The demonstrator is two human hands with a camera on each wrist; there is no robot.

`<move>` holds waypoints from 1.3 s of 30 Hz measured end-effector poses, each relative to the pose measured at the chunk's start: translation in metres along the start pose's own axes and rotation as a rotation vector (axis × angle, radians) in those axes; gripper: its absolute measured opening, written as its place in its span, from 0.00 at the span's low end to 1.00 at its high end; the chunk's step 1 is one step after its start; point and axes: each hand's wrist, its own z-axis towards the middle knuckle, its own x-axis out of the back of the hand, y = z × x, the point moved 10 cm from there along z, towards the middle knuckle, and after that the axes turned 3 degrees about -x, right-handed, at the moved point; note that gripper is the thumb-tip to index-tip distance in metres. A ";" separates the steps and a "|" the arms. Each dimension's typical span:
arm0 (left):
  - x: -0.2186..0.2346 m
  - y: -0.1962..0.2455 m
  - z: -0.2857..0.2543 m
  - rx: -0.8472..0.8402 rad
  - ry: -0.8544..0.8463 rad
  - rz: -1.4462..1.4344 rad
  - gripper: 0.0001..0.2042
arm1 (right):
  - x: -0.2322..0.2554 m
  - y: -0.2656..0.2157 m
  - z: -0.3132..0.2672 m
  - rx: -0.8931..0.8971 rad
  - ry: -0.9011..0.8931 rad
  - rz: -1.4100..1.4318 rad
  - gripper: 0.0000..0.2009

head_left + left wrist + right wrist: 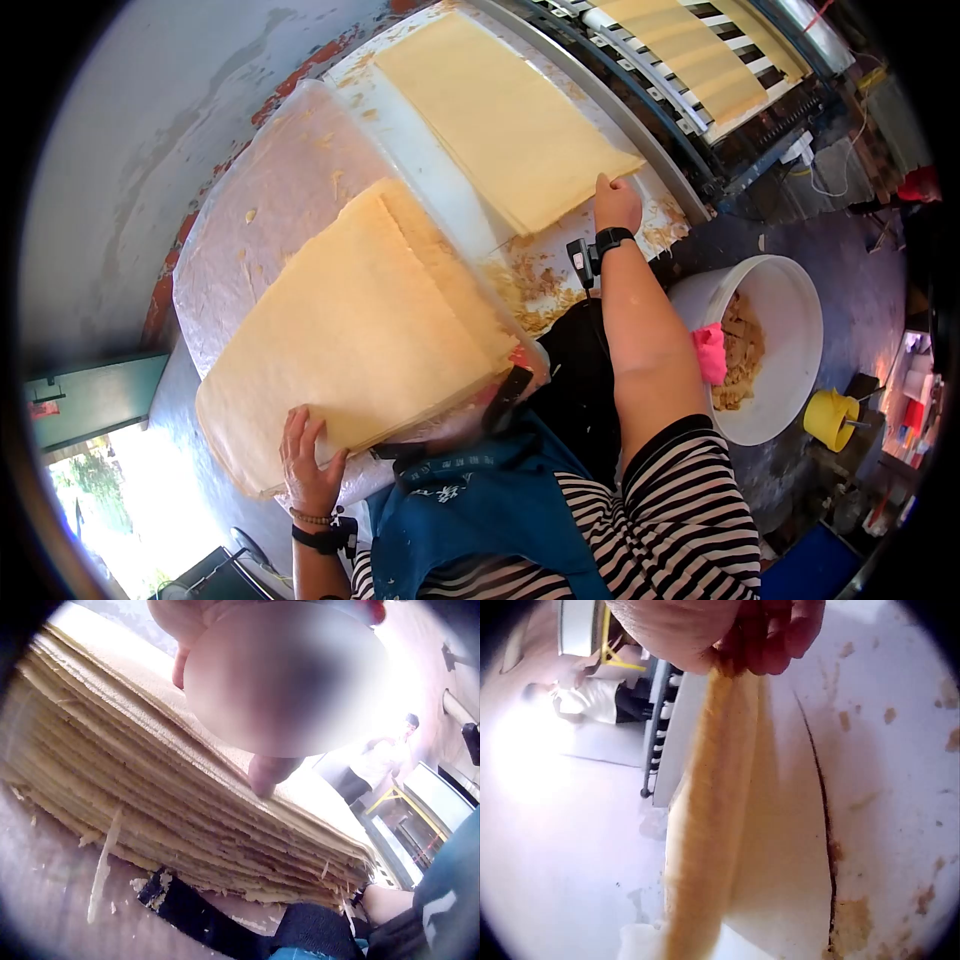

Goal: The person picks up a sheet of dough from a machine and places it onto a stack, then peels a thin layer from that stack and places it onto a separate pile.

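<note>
A thick stack of thin, pale tan sheets (340,320) with rough, layered edges (150,787) lies in front of the person. The left hand (312,465) rests on its near left edge, fingers spread on the top sheet; in the left wrist view a blur covers much of that hand. Farther off, a second, thinner pile of tan sheets (500,120) lies on a white table. At this pile's near right corner, the right hand (618,205) pinches a tan sheet (720,787) between thumb and fingers. That sheet hangs down from the fingertips in the right wrist view.
Clear plastic film (270,210) lies under and beside the thick stack. Tan scraps (530,285) litter the white table. A slatted machine (690,60) carrying a tan sheet stands beyond. To the right are a white bucket (800,300) holding scraps and a yellow pail (830,420).
</note>
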 end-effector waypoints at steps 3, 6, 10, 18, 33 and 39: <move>-0.002 0.000 -0.001 0.000 0.002 0.009 0.28 | -0.035 0.028 0.007 -0.207 -0.079 0.479 0.18; -0.001 -0.001 0.000 -0.008 0.014 0.013 0.28 | -0.095 0.062 0.004 -0.461 -0.340 0.835 0.16; 0.000 -0.001 0.000 0.001 0.006 0.014 0.28 | -0.124 0.071 -0.002 -0.491 -0.516 0.655 0.17; 0.042 0.020 0.018 -0.144 -0.046 -0.006 0.27 | -0.033 -0.041 -0.080 -0.426 -0.877 1.158 0.09; 0.013 0.255 0.136 -0.689 -0.091 -0.700 0.28 | 0.188 -0.019 -0.286 -0.135 -0.868 1.279 0.18; 0.031 0.311 0.142 -0.870 -0.162 -0.648 0.11 | 0.224 -0.006 -0.290 -0.052 -0.789 1.271 0.21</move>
